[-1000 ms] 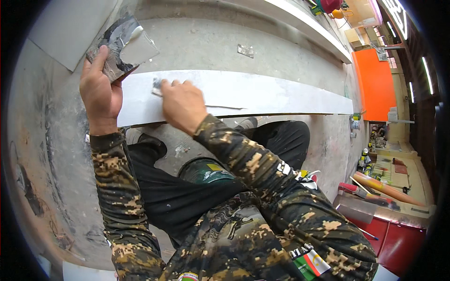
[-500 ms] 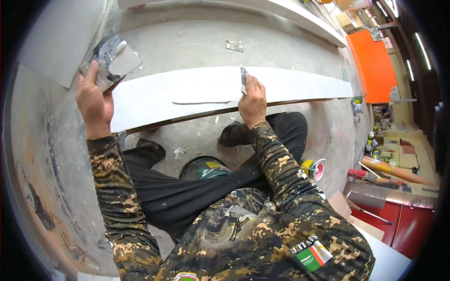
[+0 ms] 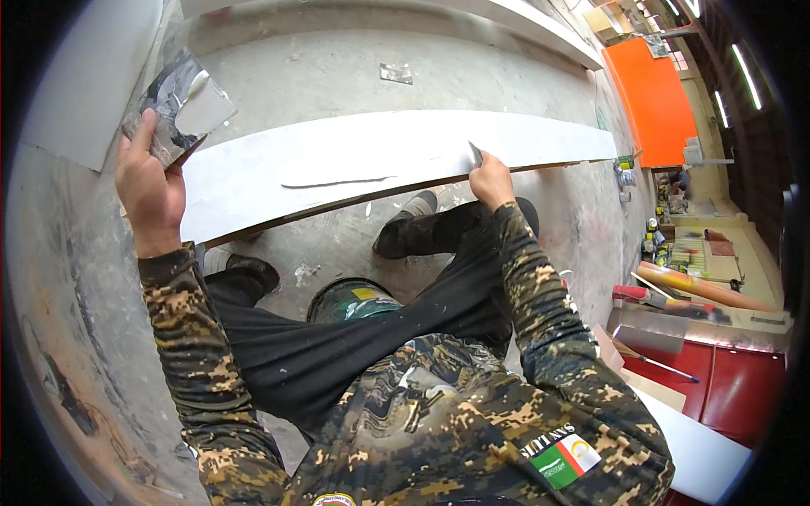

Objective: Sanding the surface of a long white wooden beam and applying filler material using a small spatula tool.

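The long white board (image 3: pixel 380 143) runs crosswise, its near edge facing the person's dark-trousered legs (image 3: pixel 337 346) and a bucket (image 3: pixel 346 302); past its far edge, rough concrete floor (image 3: pixel 312 88) opens out toward a pale beam (image 3: pixel 523 28), one flat scrap (image 3: pixel 396 74) lying between. The board is smooth, with a curved line (image 3: pixel 329 184) along its near side. By its left end, the left hand (image 3: pixel 152 196) has its fingers around a grey-smeared plate (image 3: pixel 156 99) bearing pale paste; the right hand (image 3: pixel 491 180), at the board's near edge, pinches a thin blade (image 3: pixel 475 154) in its fingers. Since a second ago, the right hand has travelled rightward along the board; the left still grips the plate.
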`<move>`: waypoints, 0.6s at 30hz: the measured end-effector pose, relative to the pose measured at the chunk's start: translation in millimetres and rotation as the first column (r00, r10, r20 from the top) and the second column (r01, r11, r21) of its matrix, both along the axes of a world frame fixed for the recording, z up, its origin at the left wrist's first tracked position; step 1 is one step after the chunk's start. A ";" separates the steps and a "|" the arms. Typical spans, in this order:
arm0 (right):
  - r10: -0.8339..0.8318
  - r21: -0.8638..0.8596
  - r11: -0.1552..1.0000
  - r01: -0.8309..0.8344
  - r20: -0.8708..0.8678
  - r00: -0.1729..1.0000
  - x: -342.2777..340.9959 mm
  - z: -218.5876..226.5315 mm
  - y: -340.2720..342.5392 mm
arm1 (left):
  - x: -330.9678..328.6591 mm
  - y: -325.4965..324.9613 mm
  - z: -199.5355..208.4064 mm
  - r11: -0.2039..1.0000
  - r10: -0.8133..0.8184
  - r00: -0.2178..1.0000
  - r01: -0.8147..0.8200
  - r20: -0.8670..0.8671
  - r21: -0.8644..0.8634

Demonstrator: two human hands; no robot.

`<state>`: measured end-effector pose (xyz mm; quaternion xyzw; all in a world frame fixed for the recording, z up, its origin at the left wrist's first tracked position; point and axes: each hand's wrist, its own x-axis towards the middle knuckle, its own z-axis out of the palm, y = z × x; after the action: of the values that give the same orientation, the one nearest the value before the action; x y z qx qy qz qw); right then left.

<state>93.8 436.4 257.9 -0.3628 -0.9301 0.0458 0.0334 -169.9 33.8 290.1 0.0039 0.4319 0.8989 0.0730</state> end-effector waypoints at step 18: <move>0.629 -0.373 0.745 -0.553 0.119 0.768 -133.8 13.8 -271.0 | 5.7 8.5 7.6 1.000 0.020 1.000 -0.020 0.021 0.002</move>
<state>-40.1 165.4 271.8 -0.0502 -0.9741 0.1591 -0.1528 -164.2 42.3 297.8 -0.0100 0.4303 0.9000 0.0685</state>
